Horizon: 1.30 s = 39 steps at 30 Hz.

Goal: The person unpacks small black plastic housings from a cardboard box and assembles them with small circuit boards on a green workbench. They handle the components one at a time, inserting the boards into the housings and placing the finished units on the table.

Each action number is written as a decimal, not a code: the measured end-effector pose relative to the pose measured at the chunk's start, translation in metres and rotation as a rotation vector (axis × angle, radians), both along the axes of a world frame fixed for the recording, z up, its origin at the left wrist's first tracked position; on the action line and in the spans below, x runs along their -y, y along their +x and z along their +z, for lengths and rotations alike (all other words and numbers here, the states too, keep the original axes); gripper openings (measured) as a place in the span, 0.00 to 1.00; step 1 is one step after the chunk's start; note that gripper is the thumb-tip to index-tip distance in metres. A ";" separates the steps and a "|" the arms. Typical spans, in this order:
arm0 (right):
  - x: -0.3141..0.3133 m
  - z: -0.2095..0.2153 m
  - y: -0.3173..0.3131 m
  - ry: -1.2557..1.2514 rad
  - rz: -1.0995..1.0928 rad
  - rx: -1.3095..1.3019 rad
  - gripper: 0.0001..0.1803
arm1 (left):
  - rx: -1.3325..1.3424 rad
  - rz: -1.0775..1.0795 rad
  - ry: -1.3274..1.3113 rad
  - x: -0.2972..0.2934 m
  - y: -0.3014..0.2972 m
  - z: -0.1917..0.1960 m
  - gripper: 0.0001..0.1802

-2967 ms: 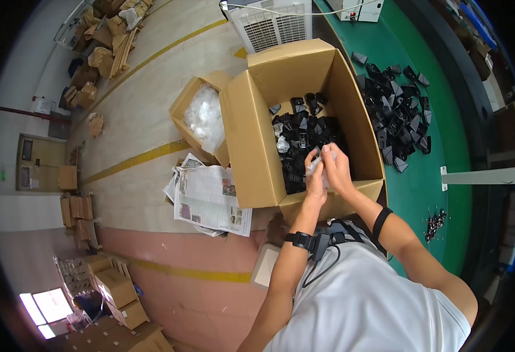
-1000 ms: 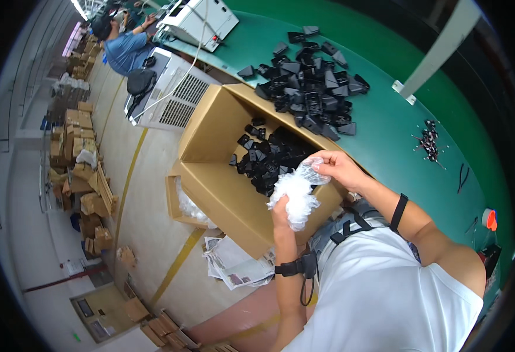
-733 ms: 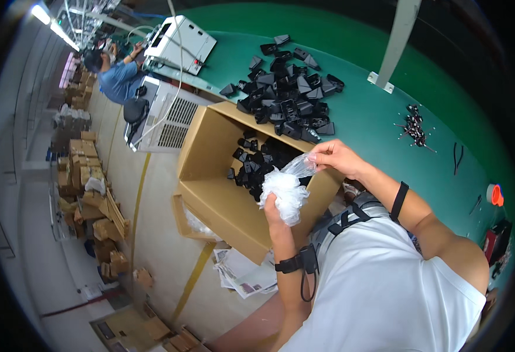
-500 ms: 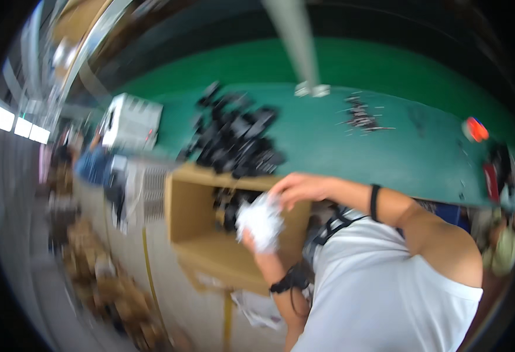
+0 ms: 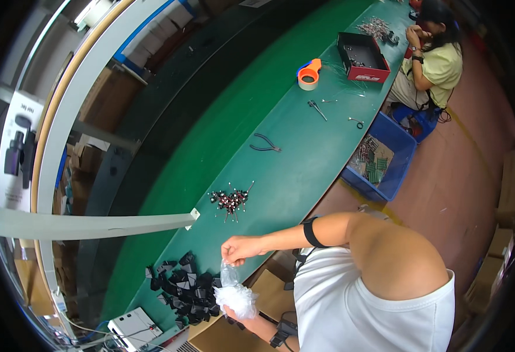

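Observation:
My left hand (image 5: 237, 314) grips a crumpled bunch of thin, clear plastic bags (image 5: 237, 300), which hides most of its fingers. Just above it, my right hand (image 5: 241, 249) pinches a single clear plastic bag (image 5: 229, 273), which hangs down against the bunch. Both hands are over the near edge of the green table. Beside them lies a heap of black angular plastic parts (image 5: 182, 291). An open cardboard box (image 5: 227, 335) stands below my left hand, partly hidden by my arm.
On the green table (image 5: 281, 188) lie small wired parts (image 5: 231, 200), pliers (image 5: 264, 144), another hand tool (image 5: 317, 110), a tape roll (image 5: 308, 81) and a red-black box (image 5: 367, 74). A blue bin (image 5: 399, 173) stands beside it. A co-worker (image 5: 439, 67) sits at the far end. A white post (image 5: 93, 225) crosses left.
The view has swung right along the table, bringing the co-worker and blue bin in. My right hand has drawn away from the bunch with a bag stretched from its fingers.

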State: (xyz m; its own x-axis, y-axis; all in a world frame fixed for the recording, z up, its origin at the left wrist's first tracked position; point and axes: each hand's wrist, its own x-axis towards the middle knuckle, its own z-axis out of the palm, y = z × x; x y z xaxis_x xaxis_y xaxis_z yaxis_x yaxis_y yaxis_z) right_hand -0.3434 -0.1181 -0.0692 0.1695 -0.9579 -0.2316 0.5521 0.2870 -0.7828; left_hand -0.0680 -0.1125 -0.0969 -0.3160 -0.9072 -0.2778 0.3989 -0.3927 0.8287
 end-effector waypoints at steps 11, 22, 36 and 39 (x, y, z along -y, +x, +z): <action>0.011 0.005 -0.065 -0.222 -0.294 -0.357 0.07 | -0.058 0.068 0.057 0.022 0.021 0.012 0.29; 0.027 0.047 -0.013 -0.269 -0.037 -0.807 0.05 | 0.369 -0.139 -0.477 -0.003 -0.050 0.107 0.18; 0.034 0.015 0.022 -0.127 0.158 -0.319 0.05 | 0.796 -0.138 -0.524 -0.007 -0.070 0.089 0.19; 0.036 0.016 0.022 -0.134 0.270 -0.175 0.05 | 1.027 -0.189 -0.503 -0.007 -0.069 0.089 0.19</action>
